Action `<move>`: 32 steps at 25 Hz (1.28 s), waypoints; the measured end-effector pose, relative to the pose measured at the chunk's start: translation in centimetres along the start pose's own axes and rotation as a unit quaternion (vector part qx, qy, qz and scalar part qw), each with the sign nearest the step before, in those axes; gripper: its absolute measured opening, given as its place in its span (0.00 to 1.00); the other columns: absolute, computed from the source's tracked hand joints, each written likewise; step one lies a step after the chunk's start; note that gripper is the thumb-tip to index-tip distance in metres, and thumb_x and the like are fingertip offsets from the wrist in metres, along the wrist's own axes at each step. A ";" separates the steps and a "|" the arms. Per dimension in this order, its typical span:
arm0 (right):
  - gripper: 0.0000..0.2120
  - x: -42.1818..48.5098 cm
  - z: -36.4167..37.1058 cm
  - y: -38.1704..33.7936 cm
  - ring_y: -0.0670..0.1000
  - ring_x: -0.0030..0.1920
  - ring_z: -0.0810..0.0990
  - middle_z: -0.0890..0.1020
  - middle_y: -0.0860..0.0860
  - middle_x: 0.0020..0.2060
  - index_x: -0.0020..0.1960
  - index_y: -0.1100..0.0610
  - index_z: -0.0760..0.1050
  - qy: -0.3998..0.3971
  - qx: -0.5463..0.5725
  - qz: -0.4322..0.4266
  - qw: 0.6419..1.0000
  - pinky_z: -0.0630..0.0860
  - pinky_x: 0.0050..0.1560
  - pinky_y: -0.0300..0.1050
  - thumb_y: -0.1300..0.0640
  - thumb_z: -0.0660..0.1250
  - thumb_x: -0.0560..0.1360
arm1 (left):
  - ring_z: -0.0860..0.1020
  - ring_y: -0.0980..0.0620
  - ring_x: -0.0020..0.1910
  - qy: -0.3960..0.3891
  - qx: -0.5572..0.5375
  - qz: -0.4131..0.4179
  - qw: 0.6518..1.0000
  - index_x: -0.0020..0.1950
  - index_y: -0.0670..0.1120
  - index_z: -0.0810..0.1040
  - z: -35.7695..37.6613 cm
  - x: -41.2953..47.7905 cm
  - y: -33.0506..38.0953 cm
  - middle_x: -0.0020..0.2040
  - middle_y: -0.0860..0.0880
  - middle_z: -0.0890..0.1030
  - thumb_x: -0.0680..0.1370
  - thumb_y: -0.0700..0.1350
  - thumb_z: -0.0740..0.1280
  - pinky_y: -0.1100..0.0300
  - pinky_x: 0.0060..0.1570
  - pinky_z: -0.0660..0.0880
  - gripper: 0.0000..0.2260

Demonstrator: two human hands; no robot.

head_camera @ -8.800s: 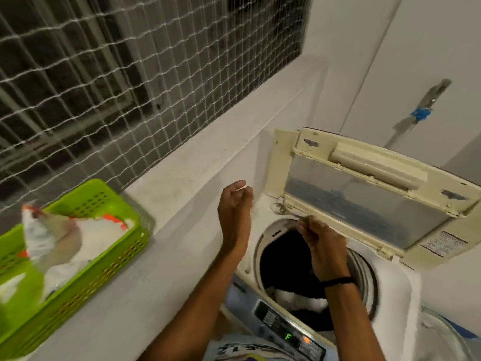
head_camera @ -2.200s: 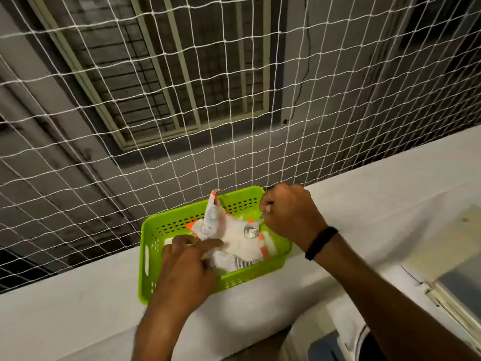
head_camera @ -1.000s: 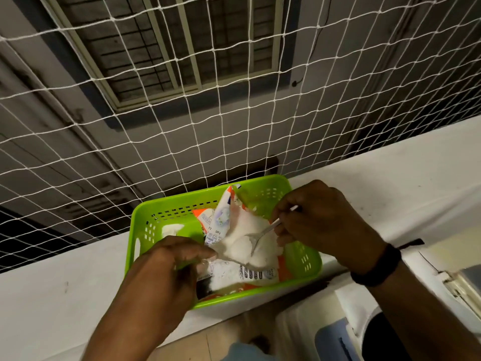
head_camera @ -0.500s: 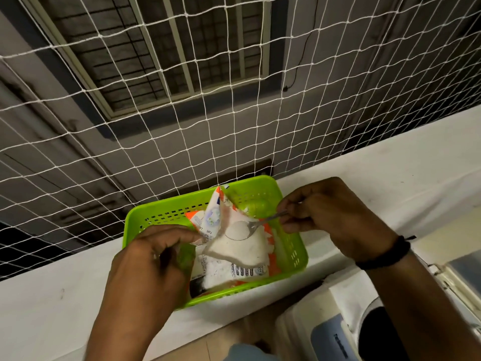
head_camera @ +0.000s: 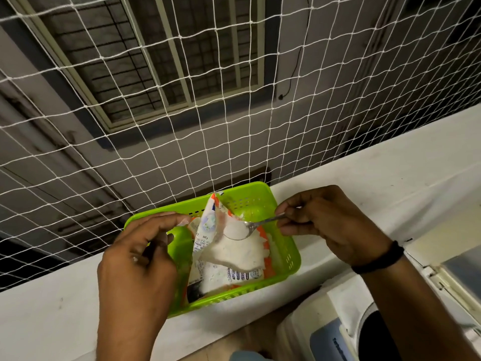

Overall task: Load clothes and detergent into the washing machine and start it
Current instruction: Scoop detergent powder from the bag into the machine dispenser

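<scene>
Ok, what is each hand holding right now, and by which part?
The right hand pinches the spoon by the end of its handle; the left hand pinches the detergent packet by its open top edge.

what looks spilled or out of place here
Nothing clearly spilled. The crumpled detergent packet sits in the green basket, pinched open by the left hand; the right hand holds a heaped spoon over it. White patches beside it may be loose powder.

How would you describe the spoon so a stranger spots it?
Find the green basket on the white ledge. Above the opened detergent packet inside, the right hand pinches a thin metal spoon, the only shiny item, heaped with white powder.
</scene>
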State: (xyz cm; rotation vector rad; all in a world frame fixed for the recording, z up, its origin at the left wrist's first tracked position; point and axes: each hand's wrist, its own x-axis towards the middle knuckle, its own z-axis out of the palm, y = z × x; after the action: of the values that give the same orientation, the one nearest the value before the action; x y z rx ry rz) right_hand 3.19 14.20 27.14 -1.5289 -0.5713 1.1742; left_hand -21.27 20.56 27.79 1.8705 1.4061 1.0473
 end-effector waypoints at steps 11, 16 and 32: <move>0.10 -3.4 -4.9 0.5 0.55 0.35 0.85 0.82 0.62 0.36 0.45 0.72 0.80 0.068 0.062 -0.040 0.995 0.82 0.36 0.41 0.74 0.60 0.77 | 0.82 0.53 0.57 0.051 -0.251 0.069 0.964 0.58 0.44 0.80 6.4 -0.4 4.2 0.56 0.48 0.84 0.79 0.34 0.66 0.59 0.59 0.77 0.11; 0.09 -6.0 -8.6 2.2 0.54 0.36 0.84 0.82 0.60 0.37 0.48 0.74 0.79 0.144 0.106 -0.044 0.983 0.83 0.39 0.42 0.75 0.60 0.76 | 0.82 0.45 0.53 -0.004 -0.322 0.099 0.942 0.57 0.39 0.79 10.9 -1.5 6.5 0.54 0.43 0.83 0.79 0.36 0.65 0.43 0.57 0.78 0.08; 0.11 -15.8 -25.5 25.7 0.53 0.36 0.83 0.81 0.59 0.36 0.43 0.67 0.80 0.545 0.342 0.034 0.765 0.83 0.42 0.44 0.75 0.60 0.76 | 0.81 0.51 0.44 -0.539 -0.219 -0.100 0.807 0.51 0.46 0.82 36.5 -15.8 8.1 0.45 0.48 0.84 0.75 0.32 0.65 0.58 0.46 0.77 0.12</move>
State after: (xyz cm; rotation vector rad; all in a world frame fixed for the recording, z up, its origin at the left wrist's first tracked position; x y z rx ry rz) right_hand 13.92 -18.50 7.72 -1.2801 0.6538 0.2798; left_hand 11.55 3.58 11.08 1.4684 0.5675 0.0576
